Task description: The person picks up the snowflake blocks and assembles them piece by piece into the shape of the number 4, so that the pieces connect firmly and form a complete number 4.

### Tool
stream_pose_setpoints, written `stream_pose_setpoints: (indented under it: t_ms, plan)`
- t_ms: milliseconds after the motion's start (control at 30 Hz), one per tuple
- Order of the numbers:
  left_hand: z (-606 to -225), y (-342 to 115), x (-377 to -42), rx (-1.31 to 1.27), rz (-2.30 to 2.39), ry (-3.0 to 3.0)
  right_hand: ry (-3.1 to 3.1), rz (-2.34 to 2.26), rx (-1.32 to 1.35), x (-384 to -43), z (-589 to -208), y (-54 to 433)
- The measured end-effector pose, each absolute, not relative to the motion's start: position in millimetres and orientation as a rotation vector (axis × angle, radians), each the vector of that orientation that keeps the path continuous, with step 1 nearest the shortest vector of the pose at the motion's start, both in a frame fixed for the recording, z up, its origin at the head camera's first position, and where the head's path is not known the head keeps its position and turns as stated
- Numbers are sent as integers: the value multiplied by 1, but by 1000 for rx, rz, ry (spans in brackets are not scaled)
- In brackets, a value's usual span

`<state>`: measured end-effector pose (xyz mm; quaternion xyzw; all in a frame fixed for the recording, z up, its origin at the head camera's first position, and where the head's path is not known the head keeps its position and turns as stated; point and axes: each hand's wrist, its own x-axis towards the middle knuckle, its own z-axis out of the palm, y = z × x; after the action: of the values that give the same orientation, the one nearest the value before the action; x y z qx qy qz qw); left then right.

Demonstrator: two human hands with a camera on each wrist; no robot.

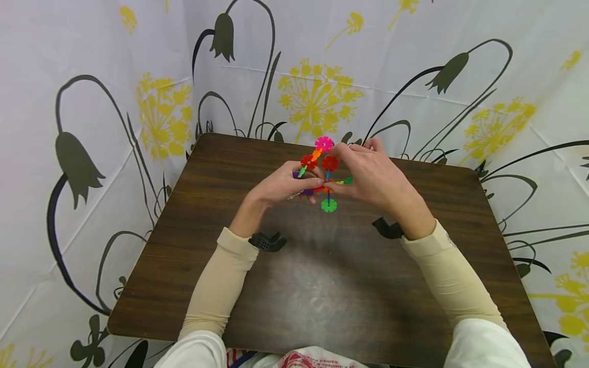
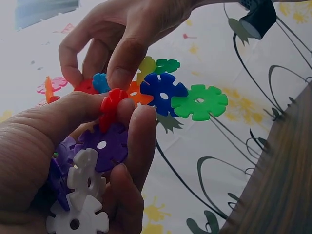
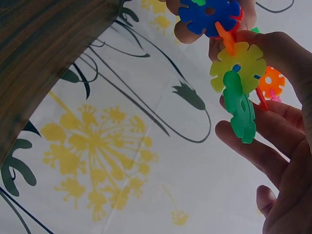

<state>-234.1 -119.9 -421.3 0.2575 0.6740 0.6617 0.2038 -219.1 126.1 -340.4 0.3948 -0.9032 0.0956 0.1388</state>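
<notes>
Above the table, both hands hold one linked build of notched plastic discs. My left hand (image 1: 280, 186) pinches a red disc (image 2: 113, 105) between thumb and forefinger. Purple discs (image 2: 114, 156) and white discs (image 2: 92, 219) hang in its palm. From the other side, my right hand (image 1: 377, 176) grips the build, its thumb close to a light blue disc (image 2: 100, 82) and its fingertips at another red disc (image 1: 329, 163). A dark blue disc (image 2: 170, 85) joins a green disc (image 1: 329, 208) low on the build. Yellow (image 3: 248, 58) and green pieces extend beside the right fingers. A pink disc (image 1: 324, 140) tops it.
The brown wood-grain table (image 1: 299, 286) lies beneath both forearms. Behind and beside it hangs a white curtain (image 1: 405, 30) printed with yellow and dark grey flowers. A black camera mount sits on each wrist, the left mount (image 1: 268, 242) near the table's middle.
</notes>
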Motion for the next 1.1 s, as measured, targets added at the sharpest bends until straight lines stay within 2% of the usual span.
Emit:
stream_pose_setpoints:
  t_ms: [1100]
  plan:
    - [-423, -118, -237, 706, 1804, 1840, -2669, 149, 1200, -220, -336, 127]
